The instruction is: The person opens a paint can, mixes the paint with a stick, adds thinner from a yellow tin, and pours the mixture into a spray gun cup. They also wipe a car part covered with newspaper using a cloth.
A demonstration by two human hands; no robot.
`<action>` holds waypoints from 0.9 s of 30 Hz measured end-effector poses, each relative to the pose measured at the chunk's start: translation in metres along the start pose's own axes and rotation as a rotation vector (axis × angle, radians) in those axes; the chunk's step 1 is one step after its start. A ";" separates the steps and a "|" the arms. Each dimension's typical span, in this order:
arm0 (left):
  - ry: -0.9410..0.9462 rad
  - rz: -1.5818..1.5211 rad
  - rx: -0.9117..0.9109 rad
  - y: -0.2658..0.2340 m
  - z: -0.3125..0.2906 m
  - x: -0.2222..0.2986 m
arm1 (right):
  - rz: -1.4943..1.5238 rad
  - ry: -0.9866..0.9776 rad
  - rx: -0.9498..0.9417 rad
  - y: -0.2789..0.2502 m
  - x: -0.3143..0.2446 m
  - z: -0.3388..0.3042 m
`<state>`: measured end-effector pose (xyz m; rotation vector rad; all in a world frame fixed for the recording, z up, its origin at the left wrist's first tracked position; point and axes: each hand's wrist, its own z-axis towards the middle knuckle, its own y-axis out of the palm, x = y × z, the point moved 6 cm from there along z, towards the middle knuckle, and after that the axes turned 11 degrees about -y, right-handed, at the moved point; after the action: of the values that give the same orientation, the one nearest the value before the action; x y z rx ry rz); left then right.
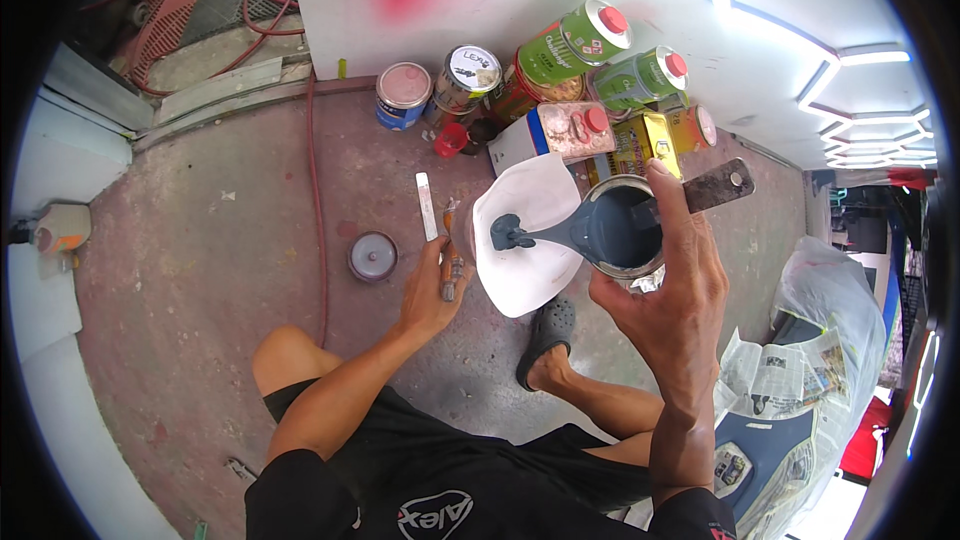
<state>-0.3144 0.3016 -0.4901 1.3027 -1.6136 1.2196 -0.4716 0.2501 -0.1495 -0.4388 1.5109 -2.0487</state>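
My right hand (685, 290) grips a tilted paint can (625, 275) and steadies a flat metal stirrer (715, 188) across its mouth. Dark blue-grey paint (620, 227) runs over the can's lip into a white paper strainer (525, 285), gathering at its middle. Just left of the strainer, my left hand (428, 285) is closed around an orange and silver tool (451, 275) resembling a spray gun, mostly hidden by fingers and paper. A white strip (427, 205) points away beyond that hand. Left of it, a round lid (373, 256) with a small centre knob lies on the floor.
Against the white wall stand a blue can (403, 95), a silver can (470, 75), green canisters (575, 45) and a yellow tin (630, 152). A red hose (316, 200) crosses the floor at left. Newspaper and plastic sheeting (825, 290) cover something at right.
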 end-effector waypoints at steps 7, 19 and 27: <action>-0.021 0.003 -0.014 0.001 -0.001 -0.001 | -0.033 0.004 -0.027 0.000 -0.002 0.003; -0.028 -0.007 -0.048 0.002 -0.003 0.005 | -0.126 -0.001 -0.064 -0.003 -0.009 0.006; -0.049 -0.015 -0.016 0.005 -0.005 0.004 | -0.170 -0.039 -0.069 -0.004 -0.012 0.006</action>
<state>-0.3207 0.3057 -0.4858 1.3424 -1.6419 1.1716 -0.4594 0.2540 -0.1436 -0.6511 1.5715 -2.1069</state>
